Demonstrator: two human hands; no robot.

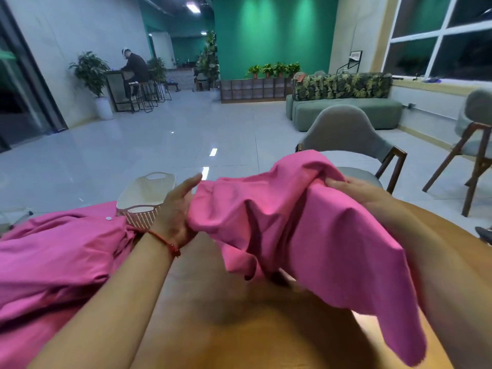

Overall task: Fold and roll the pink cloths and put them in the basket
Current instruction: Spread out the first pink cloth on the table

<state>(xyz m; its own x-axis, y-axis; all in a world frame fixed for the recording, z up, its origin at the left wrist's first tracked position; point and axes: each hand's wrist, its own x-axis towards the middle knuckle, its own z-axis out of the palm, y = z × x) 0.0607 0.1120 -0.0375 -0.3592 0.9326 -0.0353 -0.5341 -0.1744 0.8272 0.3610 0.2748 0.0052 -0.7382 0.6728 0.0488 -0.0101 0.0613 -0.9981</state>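
Note:
A crumpled pink cloth hangs lifted above the wooden table, held between both hands. My left hand, with a red string on its wrist, lies against the cloth's left edge with fingers stretched out. My right hand grips the cloth's upper right part, fingers partly hidden in the folds. A heap of more pink cloth lies on the table at the left. The white basket stands behind my left hand at the table's far edge and looks empty.
A grey chair with wooden legs stands just beyond the table, another chair at the right. A green sofa sits further back. A person sits at a counter far left across the tiled floor.

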